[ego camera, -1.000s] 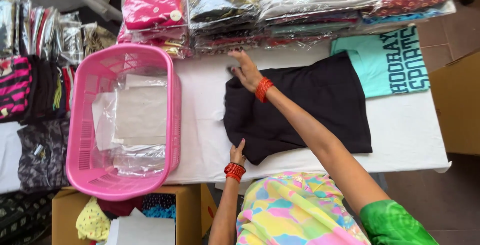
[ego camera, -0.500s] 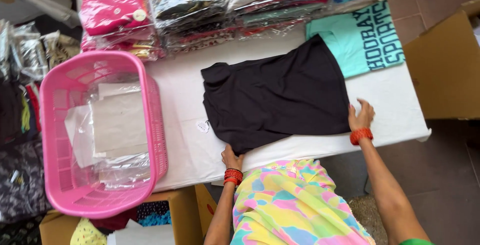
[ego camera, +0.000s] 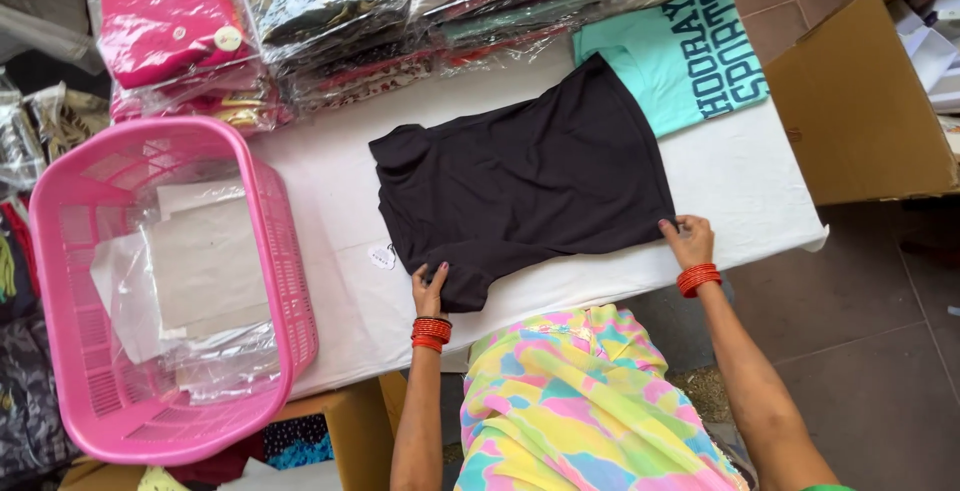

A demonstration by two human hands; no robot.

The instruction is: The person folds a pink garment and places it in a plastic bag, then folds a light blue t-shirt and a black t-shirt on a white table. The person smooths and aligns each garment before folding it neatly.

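Observation:
A black shirt (ego camera: 530, 181) lies spread flat on a white table (ego camera: 740, 181). My left hand (ego camera: 430, 289) rests on its near sleeve, fingers flat on the cloth. At the bottom hem near the table's front edge, my right hand (ego camera: 688, 241) pinches the hem corner. Both wrists carry red bangles. A small white tag (ego camera: 382, 256) lies on the table beside the shirt's collar end.
A teal printed shirt (ego camera: 690, 56) lies at the far right, partly under the black one. Stacks of bagged garments (ego camera: 330, 11) line the back. A pink basket (ego camera: 150, 281) with plastic bags sits left. A cardboard box (ego camera: 860, 101) stands right on the floor.
My right hand went from the shirt's far collar edge across to the bottom hem at the right. The left hand stayed on the near sleeve. The view shifted right.

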